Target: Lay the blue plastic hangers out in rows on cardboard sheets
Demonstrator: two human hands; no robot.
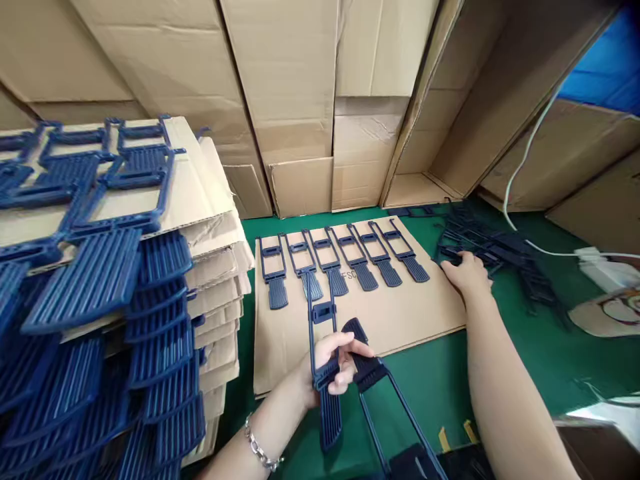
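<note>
My left hand (pixel 343 363) is closed around a dark blue plastic frame (pixel 324 312) with a ribbed paddle (pixel 330 417) pointing down. A second, darker plastic frame (pixel 395 407) meets the same hand's fingertips at its ribbed end and runs off the bottom edge. To the right, my right hand (pixel 469 275) is at the near side of a heap of dark plastic frames (pixel 493 243), its thumb and fingers bent about one piece; the fingertips are partly hidden. Between the hands, several similar frames lie in a row on a cardboard sheet (pixel 415 313), paddles toward me.
At left rises a tall stack of cardboard layers (pixel 215 267) with blue frames (pixel 120 193) between and on top, paddles overhanging. Cardboard panels (pixel 285 80) wall the back of the green table (pixel 400 393). A white cable (pixel 520 160) leads to a white plug (pixel 600 267) at right.
</note>
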